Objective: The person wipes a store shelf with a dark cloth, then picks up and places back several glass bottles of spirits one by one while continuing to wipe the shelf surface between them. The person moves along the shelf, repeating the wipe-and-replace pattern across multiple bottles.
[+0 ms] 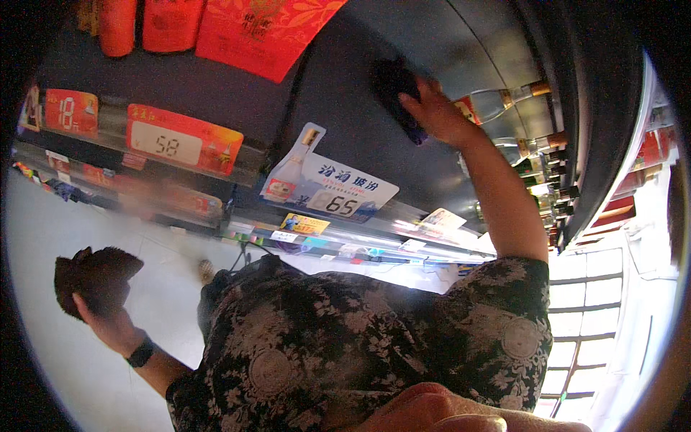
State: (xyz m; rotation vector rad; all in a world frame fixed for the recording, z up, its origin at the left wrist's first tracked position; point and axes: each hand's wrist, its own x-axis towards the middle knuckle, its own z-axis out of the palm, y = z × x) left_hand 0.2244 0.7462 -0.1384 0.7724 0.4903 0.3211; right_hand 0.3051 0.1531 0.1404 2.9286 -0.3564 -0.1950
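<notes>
My right hand point(445, 116) presses a dark, purplish cloth point(399, 100) against the dark shelf surface point(345, 92), beside clear glass bottles point(488, 105) with red labels. At the left, away from the shelf, my left hand point(110, 324) holds a bunched brown cloth point(97, 278) over the pale floor; a dark band is on that wrist. Between the hands, a bottle-shaped price card point(329, 189) stands at the shelf's front edge. The faces of both cloths turned away from me are hidden.
Red boxes point(170, 24) and a red gift bag point(264, 32) stand on the shelf at the upper left. Red price cards point(183, 140) line its edge, with lower shelves beneath. Several more bottles point(545, 189) stand in a row at the right, beside the dark curved frame.
</notes>
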